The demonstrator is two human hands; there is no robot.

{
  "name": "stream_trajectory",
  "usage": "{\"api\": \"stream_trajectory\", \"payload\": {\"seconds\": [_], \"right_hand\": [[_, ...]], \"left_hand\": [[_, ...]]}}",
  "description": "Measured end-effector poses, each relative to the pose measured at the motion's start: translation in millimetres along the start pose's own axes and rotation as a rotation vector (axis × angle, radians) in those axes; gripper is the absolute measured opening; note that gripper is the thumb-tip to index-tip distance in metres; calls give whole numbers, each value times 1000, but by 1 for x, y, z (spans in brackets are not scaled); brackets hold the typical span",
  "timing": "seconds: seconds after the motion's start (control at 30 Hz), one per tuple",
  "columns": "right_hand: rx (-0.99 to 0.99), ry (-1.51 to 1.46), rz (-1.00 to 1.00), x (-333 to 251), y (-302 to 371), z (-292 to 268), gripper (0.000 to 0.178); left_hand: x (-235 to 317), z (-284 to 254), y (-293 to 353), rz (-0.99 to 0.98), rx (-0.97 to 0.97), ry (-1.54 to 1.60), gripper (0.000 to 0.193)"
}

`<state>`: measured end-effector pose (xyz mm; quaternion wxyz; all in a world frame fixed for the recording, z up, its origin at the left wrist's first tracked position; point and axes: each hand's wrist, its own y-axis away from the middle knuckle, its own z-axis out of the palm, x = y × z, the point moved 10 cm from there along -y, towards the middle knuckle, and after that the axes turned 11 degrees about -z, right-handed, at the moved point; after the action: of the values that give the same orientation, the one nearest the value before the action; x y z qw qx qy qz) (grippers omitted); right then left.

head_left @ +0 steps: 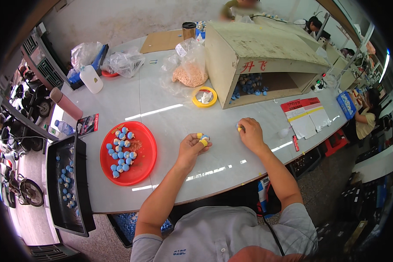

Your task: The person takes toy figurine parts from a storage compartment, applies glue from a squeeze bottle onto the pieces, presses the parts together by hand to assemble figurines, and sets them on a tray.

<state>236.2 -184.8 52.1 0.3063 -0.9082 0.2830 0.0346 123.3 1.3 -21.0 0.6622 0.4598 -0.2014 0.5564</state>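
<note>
Over the middle of the table, my left hand [190,149] pinches a small blue-and-white toy figure [205,137] between fingers wrapped in yellow tape. To its right, my right hand [251,134] is raised a little above the tabletop with thumb and fingers pressed together. Whatever sits at its fingertips is too small to make out. Left of my left hand lies a round red tray [149,163] with several similar blue toy figures [121,155] in its left half.
A black bin [90,214] with blue pieces stands at the left edge. Beyond my hands are a yellow tape roll [212,101], a bag of peach-coloured bits [190,74] and a wooden box [225,70] holding blue pieces. Printed sheets [308,118] lie right; other people sit farther off.
</note>
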Motion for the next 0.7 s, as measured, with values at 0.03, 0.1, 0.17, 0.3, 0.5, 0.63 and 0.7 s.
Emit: {"api": "stream_trajectory", "payload": {"seconds": [0.03,0.1,0.17,0.3,0.5,0.63,0.7], "right_hand": [[-32,25,43,3,-1,2,15],[2,12,84,0,-2,3,17],[30,-8,119,-17,-10,-1,19],[18,-594,166,-63,-21,22,24],[74,-698,119,-88,-27,44,22],[71,-784,157,-72,-22,55,22],[98,-907,169,-63,-17,60,23]], "left_hand": [[0,0,0,-5,-8,-3,29],[0,0,0,-7,-8,-4,29],[1,-1,3,-15,34,-19,30],[-2,-7,0,14,66,68,28],[-5,-15,-8,52,77,98,23],[-3,-10,-1,-41,42,226,20],[-3,-8,-2,-54,32,212,20]]}}
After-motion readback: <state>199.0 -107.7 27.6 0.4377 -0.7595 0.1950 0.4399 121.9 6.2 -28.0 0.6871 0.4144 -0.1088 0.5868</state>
